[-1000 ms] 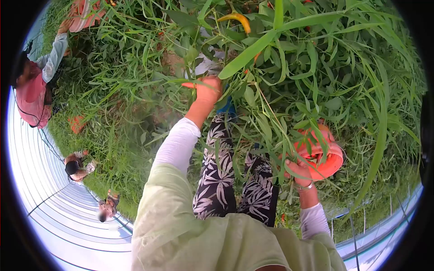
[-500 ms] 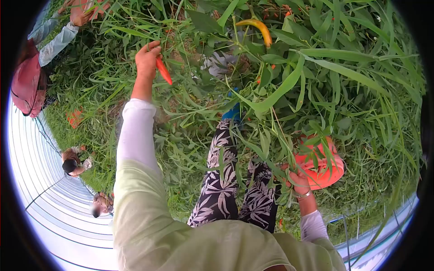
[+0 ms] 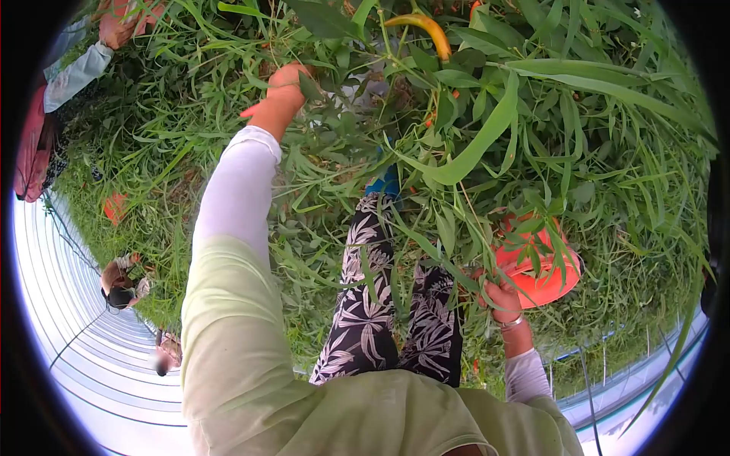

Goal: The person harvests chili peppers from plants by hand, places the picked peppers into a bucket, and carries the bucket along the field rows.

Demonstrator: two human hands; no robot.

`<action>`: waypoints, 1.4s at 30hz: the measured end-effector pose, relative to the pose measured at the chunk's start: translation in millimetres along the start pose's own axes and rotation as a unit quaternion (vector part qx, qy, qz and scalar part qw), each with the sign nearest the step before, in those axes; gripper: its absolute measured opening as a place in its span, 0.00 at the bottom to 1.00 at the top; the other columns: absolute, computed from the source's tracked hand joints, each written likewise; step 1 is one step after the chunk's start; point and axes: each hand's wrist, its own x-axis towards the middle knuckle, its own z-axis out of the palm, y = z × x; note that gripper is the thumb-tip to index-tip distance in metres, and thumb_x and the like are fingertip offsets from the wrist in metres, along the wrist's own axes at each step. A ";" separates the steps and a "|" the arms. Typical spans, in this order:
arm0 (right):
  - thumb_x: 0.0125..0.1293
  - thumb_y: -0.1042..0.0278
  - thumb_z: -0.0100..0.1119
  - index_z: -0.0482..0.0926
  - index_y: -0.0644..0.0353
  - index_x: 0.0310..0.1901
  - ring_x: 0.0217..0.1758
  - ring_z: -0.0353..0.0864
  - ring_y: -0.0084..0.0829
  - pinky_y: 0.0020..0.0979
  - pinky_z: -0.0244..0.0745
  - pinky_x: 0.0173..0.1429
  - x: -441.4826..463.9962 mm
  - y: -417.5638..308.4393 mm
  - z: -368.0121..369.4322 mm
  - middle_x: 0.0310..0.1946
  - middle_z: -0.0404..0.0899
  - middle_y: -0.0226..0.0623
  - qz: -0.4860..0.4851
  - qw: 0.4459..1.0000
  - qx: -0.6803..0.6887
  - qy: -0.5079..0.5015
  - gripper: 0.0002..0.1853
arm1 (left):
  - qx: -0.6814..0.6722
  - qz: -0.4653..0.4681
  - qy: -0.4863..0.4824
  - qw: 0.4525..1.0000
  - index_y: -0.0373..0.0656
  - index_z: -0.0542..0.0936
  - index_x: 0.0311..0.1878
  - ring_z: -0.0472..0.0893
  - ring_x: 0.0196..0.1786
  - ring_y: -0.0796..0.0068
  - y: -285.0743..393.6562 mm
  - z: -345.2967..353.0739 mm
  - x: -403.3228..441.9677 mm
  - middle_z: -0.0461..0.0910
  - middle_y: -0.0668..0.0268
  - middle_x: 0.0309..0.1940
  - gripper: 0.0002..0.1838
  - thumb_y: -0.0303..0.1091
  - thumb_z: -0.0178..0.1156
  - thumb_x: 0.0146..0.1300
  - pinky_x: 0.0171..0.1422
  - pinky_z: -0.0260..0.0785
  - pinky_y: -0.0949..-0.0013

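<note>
Left hand (image 3: 284,85) holds red pepper (image 3: 249,111), upper left of frame, could lose it if leaves (image 3: 312,88) snag; right hand (image 3: 503,299), lower right, grips stems (image 3: 484,242) by red bucket (image 3: 559,290), hard tug might snap them.

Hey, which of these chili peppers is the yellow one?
The curved chili pepper hanging at top centre: it's yellow-orange, unlike the red chili pepper poking out from your left hand.

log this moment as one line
left hand: holds red pepper, among leaves | right hand: at leaves, beside bucket
</note>
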 end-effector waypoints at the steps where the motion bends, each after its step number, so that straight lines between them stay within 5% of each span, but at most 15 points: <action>1: 0.61 0.70 0.53 0.76 0.59 0.46 0.27 0.70 0.17 0.21 0.65 0.29 0.8 1.5 -0.7 0.28 0.74 0.24 -0.009 1.000 -0.016 -0.002 0.11 | 0.010 -0.025 -0.038 0.999 0.53 0.77 0.49 0.76 0.48 0.54 0.9 -5.0 2.2 0.71 0.56 0.51 0.19 0.26 0.54 0.51 0.52 0.71 0.59; 4: 0.61 0.69 0.53 0.76 0.59 0.46 0.30 0.70 0.16 0.21 0.65 0.31 -0.1 2.7 -1.1 0.30 0.74 0.23 -0.009 1.000 -0.030 0.002 0.12 | 0.097 0.044 0.030 0.994 0.43 0.78 0.40 0.78 0.45 0.54 6.4 -15.6 -3.8 0.76 0.55 0.46 0.11 0.30 0.53 0.53 0.50 0.71 0.60; 7: 0.61 0.68 0.54 0.77 0.59 0.46 0.32 0.70 0.16 0.21 0.66 0.34 0.0 2.4 -0.5 0.33 0.76 0.24 0.000 1.000 -0.022 0.004 0.13 | -0.031 0.070 0.018 0.997 0.41 0.78 0.40 0.79 0.44 0.53 4.2 -1.9 -0.4 0.76 0.54 0.44 0.11 0.28 0.53 0.52 0.50 0.72 0.59; 14: 0.60 0.69 0.54 0.76 0.61 0.48 0.43 0.72 0.20 0.26 0.66 0.48 3.9 10.1 -3.5 0.38 0.77 0.27 -0.015 0.999 -0.036 -0.004 0.14 | 0.033 0.214 0.031 0.976 0.40 0.79 0.34 0.78 0.39 0.53 23.3 -4.4 -34.8 0.76 0.55 0.35 0.09 0.26 0.57 0.46 0.45 0.71 0.59; 18: 0.60 0.69 0.55 0.76 0.61 0.49 0.43 0.72 0.21 0.26 0.66 0.49 1.0 6.2 0.0 0.39 0.77 0.27 -0.014 1.000 -0.023 -0.010 0.15 | -0.014 0.196 0.040 0.980 0.40 0.79 0.35 0.78 0.39 0.53 23.7 -5.1 -45.0 0.77 0.54 0.33 0.11 0.28 0.59 0.45 0.45 0.71 0.59; 20: 0.60 0.65 0.55 0.75 0.61 0.46 0.21 0.68 0.18 0.20 0.62 0.25 -0.4 3.2 6.2 0.26 0.74 0.27 -0.052 0.998 -0.042 0.011 0.14 | -0.044 0.159 0.026 0.986 0.38 0.79 0.33 0.78 0.37 0.52 23.7 -13.4 -53.4 0.78 0.52 0.30 0.10 0.30 0.61 0.46 0.43 0.71 0.59; 23: 0.60 0.69 0.55 0.75 0.61 0.50 0.36 0.70 0.16 0.21 0.68 0.38 -3.1 0.1 0.8 0.36 0.75 0.24 -0.010 1.000 -0.006 -0.018 0.16 | -0.119 0.112 -0.029 0.986 0.37 0.80 0.30 0.78 0.32 0.52 20.2 -32.3 -61.3 0.78 0.51 0.27 0.10 0.33 0.63 0.47 0.40 0.71 0.60; 27: 0.60 0.69 0.55 0.75 0.60 0.50 0.31 0.69 0.14 0.19 0.66 0.32 -7.4 -8.5 10.4 0.33 0.74 0.23 -0.050 0.999 -0.009 0.005 0.15 | -0.133 0.120 0.022 0.984 0.36 0.80 0.29 0.77 0.27 0.54 3.0 -36.9 -71.3 0.77 0.51 0.22 0.10 0.34 0.63 0.49 0.37 0.70 0.61; 30: 0.60 0.70 0.55 0.75 0.60 0.50 0.30 0.69 0.15 0.19 0.66 0.33 -9.3 -12.4 10.4 0.31 0.74 0.25 -0.052 0.998 -0.021 -0.008 0.15 | -0.218 0.030 0.091 0.971 0.37 0.80 0.30 0.75 0.23 0.66 -7.3 -43.2 -92.1 0.77 0.57 0.20 0.11 0.36 0.64 0.51 0.33 0.69 0.66; 32: 0.60 0.68 0.56 0.74 0.62 0.50 0.31 0.71 0.18 0.22 0.68 0.34 -11.0 -12.1 12.0 0.31 0.75 0.27 -0.032 0.993 -0.110 -0.018 0.17 | -0.380 -0.147 0.101 0.907 0.37 0.80 0.30 0.73 0.22 0.78 -15.3 -50.0 -108.2 0.75 0.65 0.18 0.11 0.37 0.63 0.53 0.28 0.65 0.72; 34: 0.59 0.67 0.57 0.74 0.63 0.51 0.36 0.73 0.22 0.24 0.69 0.39 -11.1 -3.5 15.1 0.36 0.76 0.31 -0.116 0.980 -0.159 -0.002 0.18 | -0.472 -0.131 0.160 0.857 0.37 0.78 0.28 0.69 0.19 0.81 -31.4 -45.4 -121.3 0.74 0.65 0.17 0.12 0.38 0.63 0.55 0.25 0.63 0.76; 36: 0.59 0.67 0.57 0.73 0.64 0.51 0.41 0.75 0.26 0.27 0.71 0.43 -16.6 -7.6 23.3 0.40 0.77 0.35 -0.201 0.958 -0.205 0.013 0.19 | -0.677 -0.166 0.259 0.668 0.36 0.78 0.31 0.69 0.20 0.82 -33.9 -63.0 -152.3 0.75 0.67 0.21 0.09 0.34 0.61 0.57 0.24 0.61 0.77; 37: 0.58 0.67 0.58 0.73 0.63 0.51 0.48 0.74 0.30 0.29 0.70 0.48 -22.5 -16.5 28.8 0.45 0.75 0.39 -0.270 0.923 -0.273 0.031 0.19 | -0.675 -0.164 0.265 0.669 0.36 0.78 0.31 0.69 0.20 0.82 -36.1 -72.7 -168.8 0.75 0.67 0.21 0.09 0.34 0.61 0.57 0.24 0.61 0.77; 39: 0.57 0.67 0.58 0.73 0.63 0.52 0.54 0.72 0.33 0.30 0.69 0.52 -35.4 -33.3 38.5 0.51 0.73 0.42 -0.344 0.875 -0.336 0.049 0.20 | -0.764 -0.126 0.316 0.549 0.37 0.77 0.33 0.69 0.22 0.82 -36.6 -91.8 -201.0 0.75 0.68 0.24 0.08 0.32 0.60 0.59 0.26 0.60 0.79; 42: 0.56 0.66 0.59 0.73 0.63 0.52 0.59 0.68 0.35 0.32 0.67 0.56 -57.9 -51.2 49.8 0.56 0.69 0.44 -0.316 0.911 -0.261 0.048 0.22 | -0.787 -0.130 0.299 0.524 0.37 0.77 0.34 0.69 0.24 0.83 -27.7 -111.0 -249.4 0.75 0.68 0.24 0.07 0.32 0.59 0.60 0.28 0.61 0.80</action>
